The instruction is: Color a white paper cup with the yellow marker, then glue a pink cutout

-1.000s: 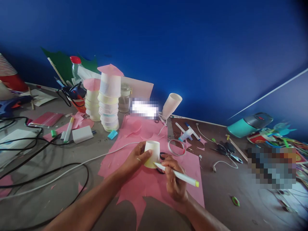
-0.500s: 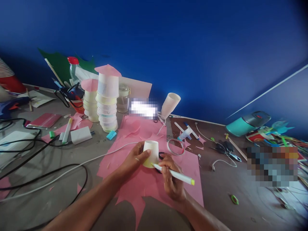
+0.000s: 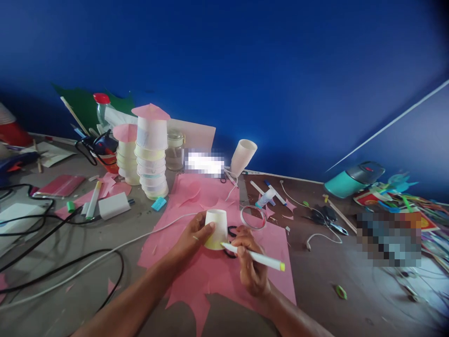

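My left hand (image 3: 194, 238) grips a white paper cup (image 3: 216, 226) from its left side, thumb across the front. The cup is upside down, with yellow colour along its lower part near the rim. A white marker with a yellow end (image 3: 259, 258) is held like a pen in my right hand (image 3: 253, 267), its yellow tip at the cup's lower right edge. Both hands are over pink paper (image 3: 196, 276) with jagged cut edges. Black scissors handles (image 3: 232, 230) show partly behind the cup and my right fingers.
Two stacked-cup towers with pink paper cones (image 3: 151, 112) stand at the back left, beside a glass jar (image 3: 175, 150). A tilted cup stack (image 3: 242, 157), a tape roll (image 3: 253, 218) and a teal bottle (image 3: 342, 183) lie rightward. Cables (image 3: 105, 255) cross the left side.
The view has shifted slightly, so the background sits a little lower and further left. My hands still hold the cup and marker; the tip remains at the cup's lower edge.
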`<state>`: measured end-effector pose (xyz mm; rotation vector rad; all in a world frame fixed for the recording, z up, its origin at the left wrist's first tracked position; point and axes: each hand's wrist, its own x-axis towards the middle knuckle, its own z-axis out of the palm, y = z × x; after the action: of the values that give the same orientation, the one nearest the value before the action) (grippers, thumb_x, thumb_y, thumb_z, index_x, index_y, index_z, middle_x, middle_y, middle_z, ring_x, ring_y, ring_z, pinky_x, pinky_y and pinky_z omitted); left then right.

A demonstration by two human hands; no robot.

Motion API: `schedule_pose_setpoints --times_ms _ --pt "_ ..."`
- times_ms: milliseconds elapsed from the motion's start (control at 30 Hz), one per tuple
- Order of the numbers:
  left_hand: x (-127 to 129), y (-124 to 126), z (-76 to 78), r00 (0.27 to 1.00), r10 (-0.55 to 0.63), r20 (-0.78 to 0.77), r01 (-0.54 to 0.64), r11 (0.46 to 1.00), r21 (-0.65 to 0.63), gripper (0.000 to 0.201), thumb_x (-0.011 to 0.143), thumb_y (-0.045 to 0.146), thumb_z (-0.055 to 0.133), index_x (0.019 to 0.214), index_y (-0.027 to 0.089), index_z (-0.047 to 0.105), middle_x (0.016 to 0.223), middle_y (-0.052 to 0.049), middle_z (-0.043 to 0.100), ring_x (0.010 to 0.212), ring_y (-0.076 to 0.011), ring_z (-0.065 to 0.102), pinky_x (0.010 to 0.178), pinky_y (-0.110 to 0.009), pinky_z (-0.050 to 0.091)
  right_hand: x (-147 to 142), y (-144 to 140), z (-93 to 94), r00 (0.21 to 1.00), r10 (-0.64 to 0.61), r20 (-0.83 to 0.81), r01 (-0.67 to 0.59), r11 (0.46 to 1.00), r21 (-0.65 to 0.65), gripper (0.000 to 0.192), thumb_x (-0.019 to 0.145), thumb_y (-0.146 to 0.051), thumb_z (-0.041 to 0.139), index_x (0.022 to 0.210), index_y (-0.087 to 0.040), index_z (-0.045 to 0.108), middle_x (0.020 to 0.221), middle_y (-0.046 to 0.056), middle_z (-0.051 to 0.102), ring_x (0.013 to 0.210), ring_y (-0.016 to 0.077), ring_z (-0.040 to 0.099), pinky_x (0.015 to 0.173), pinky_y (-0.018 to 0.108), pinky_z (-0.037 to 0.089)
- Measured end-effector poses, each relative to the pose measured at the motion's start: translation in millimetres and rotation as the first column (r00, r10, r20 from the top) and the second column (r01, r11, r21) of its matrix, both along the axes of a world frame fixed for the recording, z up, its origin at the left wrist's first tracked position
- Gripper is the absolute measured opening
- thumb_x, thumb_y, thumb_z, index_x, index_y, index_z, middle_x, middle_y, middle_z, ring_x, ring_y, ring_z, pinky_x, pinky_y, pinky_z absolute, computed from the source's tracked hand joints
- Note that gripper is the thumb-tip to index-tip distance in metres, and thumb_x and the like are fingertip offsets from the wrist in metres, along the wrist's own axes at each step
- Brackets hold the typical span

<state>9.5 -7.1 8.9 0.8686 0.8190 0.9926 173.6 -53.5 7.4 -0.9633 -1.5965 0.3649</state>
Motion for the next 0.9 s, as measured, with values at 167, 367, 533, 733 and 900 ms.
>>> schedule_pose_setpoints --times_ms 167,367,533,733,900 --pt "-1.0 -1.5 -1.0 0.999 -0.034 0.002 0.034 0.999 0.012 0.040 0.084 0.048 0.069 0.111 0.019 0.065 0.095 -0.006 0.071 0.081 -0.0215 0.065 0.069 -0.029 0.047 -5.0 -2.4 1.9 0.998 0.047 -0.039 -0.047 0.999 0.019 0.026 0.102 -0.029 0.040 0.089 -0.025 0.062 0.072 0.001 0.063 0.078 0.0205 0.065 0.076 0.036 0.054" --pt "0.5 1.2 -1.7 1.000 0.022 -0.018 -0.021 1.000 0.023 0.031 0.084 0.048 0.067 0.103 0.023 0.069 0.084 -0.004 0.071 0.079 -0.0228 0.064 0.062 -0.028 0.043 -10.7 0.6 -11.6 0.976 0.052 -0.211 -0.067 0.996 -0.062 0.031 0.102 -0.042 0.035 0.108 -0.031 0.063 0.068 0.000 0.060 0.052 0.0187 0.056 0.044 0.030 0.048" --pt "2.4 3.2 -0.9 0.998 0.041 -0.037 -0.040 0.998 0.044 0.033 0.082 0.051 0.065 0.100 0.025 0.070 0.078 -0.003 0.069 0.078 -0.0238 0.063 0.064 -0.031 0.046 -14.1 4.8 -8.8 0.949 0.048 -0.312 -0.080 0.993 -0.090 0.023 0.101 -0.039 0.040 0.105 -0.029 0.061 0.063 -0.002 0.057 0.048 0.0165 0.053 0.043 0.027 0.046" --pt "5.6 0.5 6.9 0.997 0.052 -0.057 -0.049 0.998 0.047 0.043 0.083 0.057 0.062 0.105 0.021 0.067 0.083 -0.005 0.069 0.083 -0.0249 0.064 0.066 -0.033 0.050 -14.6 3.6 -6.4 0.949 0.074 -0.308 -0.107 0.990 -0.092 0.018 0.100 -0.037 0.043 0.100 -0.028 0.059 0.064 -0.003 0.055 0.049 0.0156 0.052 0.046 0.026 0.047" --pt "5.9 -1.0 15.5 0.992 0.084 -0.095 -0.078 0.995 0.064 0.040 0.079 0.059 0.063 0.088 0.020 0.068 0.071 -0.004 0.064 0.079 -0.0254 0.062 0.071 -0.037 0.052 -13.5 1.7 -0.3 0.971 0.031 -0.239 -0.050 0.996 -0.073 0.017 0.098 -0.033 0.048 0.095 -0.027 0.063 0.066 -0.002 0.058 0.051 0.0170 0.056 0.046 0.028 0.049"
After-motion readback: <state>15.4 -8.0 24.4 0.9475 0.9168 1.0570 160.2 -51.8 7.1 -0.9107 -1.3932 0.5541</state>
